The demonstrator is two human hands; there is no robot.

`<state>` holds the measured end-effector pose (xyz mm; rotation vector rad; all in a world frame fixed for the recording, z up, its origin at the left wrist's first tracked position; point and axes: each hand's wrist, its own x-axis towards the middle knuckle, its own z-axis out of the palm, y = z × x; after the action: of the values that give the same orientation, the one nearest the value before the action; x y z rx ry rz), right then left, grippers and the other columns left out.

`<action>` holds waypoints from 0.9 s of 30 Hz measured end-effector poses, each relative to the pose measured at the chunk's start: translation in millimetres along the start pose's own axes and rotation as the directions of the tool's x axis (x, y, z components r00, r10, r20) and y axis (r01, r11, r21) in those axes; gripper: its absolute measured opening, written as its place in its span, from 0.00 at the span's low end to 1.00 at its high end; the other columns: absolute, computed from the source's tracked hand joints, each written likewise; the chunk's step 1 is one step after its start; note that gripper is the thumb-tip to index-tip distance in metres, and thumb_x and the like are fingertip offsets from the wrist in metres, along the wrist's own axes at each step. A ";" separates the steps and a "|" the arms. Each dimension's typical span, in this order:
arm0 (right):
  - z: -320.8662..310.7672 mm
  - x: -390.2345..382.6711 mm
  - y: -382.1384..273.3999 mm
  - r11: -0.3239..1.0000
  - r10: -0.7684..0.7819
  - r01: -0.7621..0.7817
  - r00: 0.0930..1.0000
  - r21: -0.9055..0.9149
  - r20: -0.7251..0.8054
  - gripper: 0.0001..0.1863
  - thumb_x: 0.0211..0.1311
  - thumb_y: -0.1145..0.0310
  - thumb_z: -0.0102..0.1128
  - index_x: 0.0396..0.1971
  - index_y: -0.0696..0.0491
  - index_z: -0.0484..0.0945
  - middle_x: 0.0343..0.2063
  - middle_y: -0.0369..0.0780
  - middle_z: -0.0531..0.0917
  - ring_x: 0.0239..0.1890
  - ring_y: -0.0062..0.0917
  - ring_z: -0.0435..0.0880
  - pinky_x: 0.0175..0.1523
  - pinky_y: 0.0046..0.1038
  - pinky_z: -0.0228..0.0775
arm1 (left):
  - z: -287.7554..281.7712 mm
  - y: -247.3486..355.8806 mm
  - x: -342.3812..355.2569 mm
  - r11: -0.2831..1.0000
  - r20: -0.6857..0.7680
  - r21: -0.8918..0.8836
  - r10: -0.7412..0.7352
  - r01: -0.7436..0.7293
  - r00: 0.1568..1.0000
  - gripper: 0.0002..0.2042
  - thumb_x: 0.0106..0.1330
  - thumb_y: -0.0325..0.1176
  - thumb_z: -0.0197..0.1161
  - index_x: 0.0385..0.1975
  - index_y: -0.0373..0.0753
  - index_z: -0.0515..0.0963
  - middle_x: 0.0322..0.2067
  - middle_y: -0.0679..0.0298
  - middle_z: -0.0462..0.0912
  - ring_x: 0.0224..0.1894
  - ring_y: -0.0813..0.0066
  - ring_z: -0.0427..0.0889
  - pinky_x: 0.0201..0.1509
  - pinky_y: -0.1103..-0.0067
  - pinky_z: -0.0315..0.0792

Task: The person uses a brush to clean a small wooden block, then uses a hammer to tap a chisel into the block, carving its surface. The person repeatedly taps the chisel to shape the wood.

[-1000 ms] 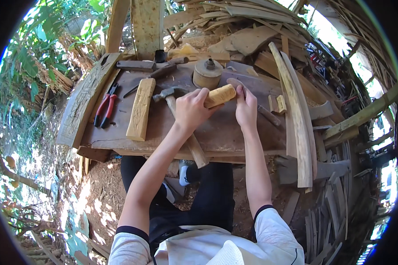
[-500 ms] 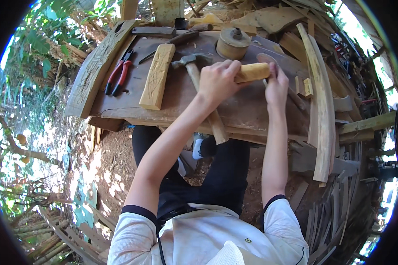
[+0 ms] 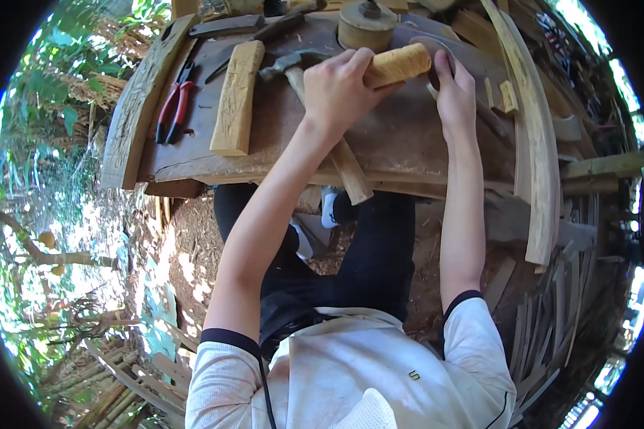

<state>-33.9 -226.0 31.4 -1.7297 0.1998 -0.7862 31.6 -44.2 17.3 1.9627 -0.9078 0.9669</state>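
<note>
Bench [image 3: 401, 139] bearing hammer [image 3: 347, 168]. Right of hammer head, left hand [image 3: 340, 86] clamping fingers around wood block [image 3: 399, 66], long axis running crosswise, free end pointing rightward. Farther right of hammer, right hand's [image 3: 456, 94] fingers pinching thin curved piece [image 3: 435, 46] just beside that end.

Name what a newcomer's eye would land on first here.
The rounded, yellowish wooden block in the left hand would likely draw the eye first, close to the right hand. On the brown wooden bench, the red-handled metal pliers stand out at left, and the wooden-handled metal hammer lies beneath the left wrist.
</note>
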 end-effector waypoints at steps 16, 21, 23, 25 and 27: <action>-0.8 -21.1 -2.2 0.993 -0.048 0.050 0.999 -0.105 0.017 0.20 0.81 0.59 0.54 0.51 0.62 0.83 0.45 0.41 0.89 0.47 0.20 0.83 0.58 0.25 0.72 | -2.7 3.5 -10.2 0.994 0.101 0.089 0.052 -0.061 0.993 0.21 0.44 0.49 0.82 0.31 0.46 0.80 0.27 0.69 0.83 0.29 0.67 0.86 0.31 0.71 0.79; 2.1 -41.4 -2.2 0.983 -0.177 0.176 0.984 -0.058 -0.026 0.19 0.82 0.62 0.51 0.56 0.61 0.81 0.49 0.43 0.88 0.53 0.26 0.84 0.61 0.27 0.71 | -7.6 -4.3 -14.3 0.999 0.025 -0.003 0.037 -0.037 0.999 0.21 0.42 0.49 0.82 0.30 0.45 0.81 0.28 0.68 0.85 0.30 0.67 0.87 0.32 0.71 0.80; 3.2 -38.0 16.4 0.960 -0.228 0.205 0.968 -0.190 -0.109 0.17 0.81 0.64 0.52 0.53 0.62 0.82 0.45 0.47 0.89 0.48 0.31 0.87 0.57 0.29 0.74 | -4.3 2.2 -12.0 0.997 0.039 0.039 0.059 -0.061 0.997 0.22 0.42 0.50 0.83 0.31 0.44 0.83 0.30 0.67 0.88 0.31 0.67 0.88 0.31 0.72 0.80; 9.8 -43.2 20.5 0.944 -0.272 0.238 0.953 -0.229 -0.132 0.17 0.81 0.65 0.52 0.54 0.61 0.82 0.46 0.48 0.89 0.51 0.33 0.88 0.58 0.31 0.74 | -5.2 0.0 -12.3 0.996 0.031 0.024 0.085 -0.086 0.996 0.23 0.42 0.51 0.83 0.32 0.44 0.83 0.29 0.67 0.87 0.31 0.66 0.89 0.32 0.72 0.81; 7.4 -43.4 24.2 0.943 -0.286 0.256 0.950 -0.213 -0.125 0.17 0.81 0.65 0.52 0.54 0.61 0.82 0.47 0.48 0.89 0.52 0.33 0.87 0.59 0.32 0.74 | -7.0 0.5 -14.7 0.995 0.042 0.045 0.087 -0.089 0.995 0.24 0.42 0.52 0.83 0.33 0.45 0.83 0.29 0.67 0.87 0.31 0.65 0.89 0.32 0.72 0.81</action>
<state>-56.1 -205.6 -8.8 -1.9073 0.1475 -1.1372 22.2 -34.7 8.0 2.0018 -1.0093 1.0101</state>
